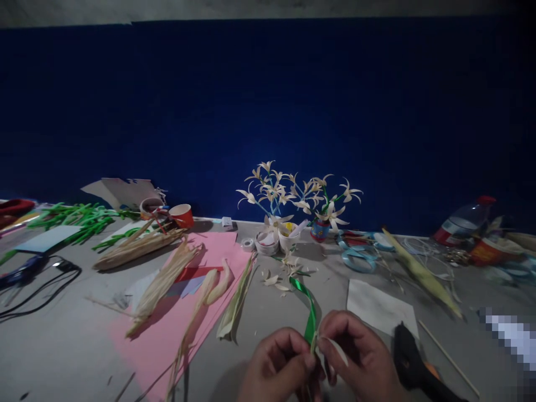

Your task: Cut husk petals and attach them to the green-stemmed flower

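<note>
Grey tabletop (67,340) runs beneath a dark blue backdrop (268,100), lit dimly. At the near edge, the left hand (278,365) is closed, thumb and fingers pinched on the lower end of a green ribbon (309,310). The right hand (360,357) is likewise closed, touching the left, fingertips pinching a pale husk strip (335,347) at the same spot. The ribbon rises between the two hands and curls away to the far left. Just right of the right hand lies a black glue gun (412,363), with a white paper sheet (379,307) beyond it. Left of the hands, dried corn husks (163,279) lie across a pink sheet (209,251). Farther off, centre, stands a cluster of husk flowers (293,192) in small cups. A plastic bottle (463,220) lies at far right; a red cup (182,215) sits far left.
</note>
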Demonstrator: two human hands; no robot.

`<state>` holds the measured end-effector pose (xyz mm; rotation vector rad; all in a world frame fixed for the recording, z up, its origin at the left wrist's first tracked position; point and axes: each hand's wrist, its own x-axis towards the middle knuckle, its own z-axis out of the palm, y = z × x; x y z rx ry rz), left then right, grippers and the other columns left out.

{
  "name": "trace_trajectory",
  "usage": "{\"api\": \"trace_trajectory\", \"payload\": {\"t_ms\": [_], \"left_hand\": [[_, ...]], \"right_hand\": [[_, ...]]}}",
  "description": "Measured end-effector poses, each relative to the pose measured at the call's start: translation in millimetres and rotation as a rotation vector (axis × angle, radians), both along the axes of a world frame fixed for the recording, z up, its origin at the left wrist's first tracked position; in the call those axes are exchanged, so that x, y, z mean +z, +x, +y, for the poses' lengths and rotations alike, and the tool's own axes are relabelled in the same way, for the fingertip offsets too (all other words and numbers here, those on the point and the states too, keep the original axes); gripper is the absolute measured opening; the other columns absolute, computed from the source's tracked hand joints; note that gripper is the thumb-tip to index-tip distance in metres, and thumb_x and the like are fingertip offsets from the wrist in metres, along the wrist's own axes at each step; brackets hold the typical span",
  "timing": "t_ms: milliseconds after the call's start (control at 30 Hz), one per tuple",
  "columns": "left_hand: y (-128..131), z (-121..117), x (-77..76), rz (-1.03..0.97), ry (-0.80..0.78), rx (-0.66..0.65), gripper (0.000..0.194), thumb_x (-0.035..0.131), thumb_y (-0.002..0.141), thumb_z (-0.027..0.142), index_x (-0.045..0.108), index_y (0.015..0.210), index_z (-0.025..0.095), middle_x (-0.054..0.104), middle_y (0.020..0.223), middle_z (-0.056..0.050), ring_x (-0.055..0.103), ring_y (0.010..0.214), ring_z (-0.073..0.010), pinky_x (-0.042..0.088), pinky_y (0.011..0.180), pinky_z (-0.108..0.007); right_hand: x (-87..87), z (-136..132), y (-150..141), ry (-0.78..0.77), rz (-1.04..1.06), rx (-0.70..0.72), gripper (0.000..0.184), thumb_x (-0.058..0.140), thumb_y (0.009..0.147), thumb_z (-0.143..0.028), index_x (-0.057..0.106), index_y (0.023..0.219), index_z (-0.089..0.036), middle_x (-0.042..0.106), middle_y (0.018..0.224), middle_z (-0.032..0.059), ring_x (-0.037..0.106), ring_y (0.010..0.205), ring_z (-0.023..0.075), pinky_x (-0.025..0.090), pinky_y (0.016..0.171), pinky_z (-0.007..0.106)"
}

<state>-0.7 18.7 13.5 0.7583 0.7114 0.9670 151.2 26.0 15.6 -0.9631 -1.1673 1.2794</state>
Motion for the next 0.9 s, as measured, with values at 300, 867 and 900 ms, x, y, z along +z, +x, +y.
{"api": "trace_trajectory", "payload": {"t_ms": [300, 867, 900], "left_hand": [[-0.3, -0.2, -0.3, -0.008, 0.005, 0.008, 0.042, 0.081, 0.070, 0.046, 0.054, 0.069, 0.015, 0.068, 0.066, -0.003, 0.060, 0.046, -0.0074, 0.041, 0.044, -0.017], [0.3, -4.0, 4.8, 0.047, 0.016, 0.054, 0.043, 0.082, 0.067, 0.050, 0.056, 0.067, 0.015, 0.059, 0.057, 0.004, 0.058, 0.045, -0.0083, 0.041, 0.046, -0.019], [0.4, -4.2, 5.2, 0.054, 0.013, 0.057, 0.043, 0.082, 0.068, 0.049, 0.056, 0.067, 0.015, 0.059, 0.055, 0.004, 0.058, 0.045, -0.0085, 0.041, 0.046, -0.019]], "right_hand": [[-0.3, 0.5, -3.5, 0.063, 0.025, -0.035, 0.021, 0.077, 0.080, -0.033, 0.063, 0.070, -0.021, 0.058, 0.069, -0.0041, 0.053, 0.051, 0.0070, 0.044, 0.047, 0.017], [10.1, -3.5, -4.9, 0.126, -0.131, -0.080, 0.022, 0.072, 0.082, -0.039, 0.064, 0.072, -0.022, 0.056, 0.069, -0.0032, 0.051, 0.055, 0.0101, 0.042, 0.051, 0.021], [9.8, -3.4, -4.8, 0.119, -0.136, -0.083, 0.022, 0.072, 0.081, -0.039, 0.064, 0.071, -0.022, 0.057, 0.069, -0.0031, 0.051, 0.055, 0.0102, 0.042, 0.050, 0.022]]}}
